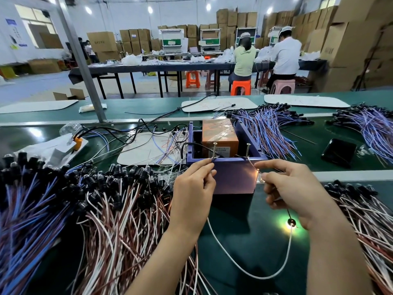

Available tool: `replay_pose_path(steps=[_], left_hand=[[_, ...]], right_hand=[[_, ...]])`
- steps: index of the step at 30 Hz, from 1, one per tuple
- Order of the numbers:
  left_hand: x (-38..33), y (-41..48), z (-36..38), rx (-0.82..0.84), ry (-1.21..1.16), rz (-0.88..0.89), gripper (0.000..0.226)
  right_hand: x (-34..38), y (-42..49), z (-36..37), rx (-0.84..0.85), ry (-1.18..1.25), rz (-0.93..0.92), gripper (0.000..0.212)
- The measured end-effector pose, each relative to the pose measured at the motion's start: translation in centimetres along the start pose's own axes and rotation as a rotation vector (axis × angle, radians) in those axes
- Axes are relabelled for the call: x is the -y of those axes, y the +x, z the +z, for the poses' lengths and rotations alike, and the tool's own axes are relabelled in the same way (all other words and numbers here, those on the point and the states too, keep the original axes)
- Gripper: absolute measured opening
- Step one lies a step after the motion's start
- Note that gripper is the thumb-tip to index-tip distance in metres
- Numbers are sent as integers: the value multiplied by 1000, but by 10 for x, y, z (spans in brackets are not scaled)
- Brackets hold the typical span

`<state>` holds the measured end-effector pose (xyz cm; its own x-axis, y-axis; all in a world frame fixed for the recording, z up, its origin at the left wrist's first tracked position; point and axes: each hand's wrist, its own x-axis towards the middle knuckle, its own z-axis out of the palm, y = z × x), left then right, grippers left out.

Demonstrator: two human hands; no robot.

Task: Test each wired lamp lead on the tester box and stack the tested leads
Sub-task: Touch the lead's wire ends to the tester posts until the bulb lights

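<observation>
— Both hands pinch the white lead [244, 271]. The left hand [192, 188] holds one end at the foot of the left screw [214, 150], and the right hand [295, 188] holds the end running to the right screw [247, 150].
— And its lamp [291, 222]?
— Lit (greenish glow), beneath the right wrist, in front of the purple tester box [231, 177].

One tester box [231, 177]; two screws [214, 150]; one lit lamp lead [291, 222]; one phone [338, 152]; two seated workers [244, 58]

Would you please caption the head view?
Left hand and right hand touch white lamp lead to screws on purple tester box; lamp lit.
</observation>
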<state>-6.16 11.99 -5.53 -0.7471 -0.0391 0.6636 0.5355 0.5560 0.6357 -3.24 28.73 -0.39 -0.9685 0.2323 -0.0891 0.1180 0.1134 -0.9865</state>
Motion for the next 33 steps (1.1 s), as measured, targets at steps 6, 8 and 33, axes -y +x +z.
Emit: replay_pose_path(steps=[6, 8, 33], left_hand=[[0, 0, 1, 4, 25, 9, 24], [0, 0, 2, 5, 22, 4, 24], [-1, 2, 4, -64, -277, -196, 25]], right_hand=[[0, 1, 0, 1, -1, -4, 28], [0, 1, -1, 1, -6, -7, 28], [3, -1, 3, -46, 13, -58, 27]])
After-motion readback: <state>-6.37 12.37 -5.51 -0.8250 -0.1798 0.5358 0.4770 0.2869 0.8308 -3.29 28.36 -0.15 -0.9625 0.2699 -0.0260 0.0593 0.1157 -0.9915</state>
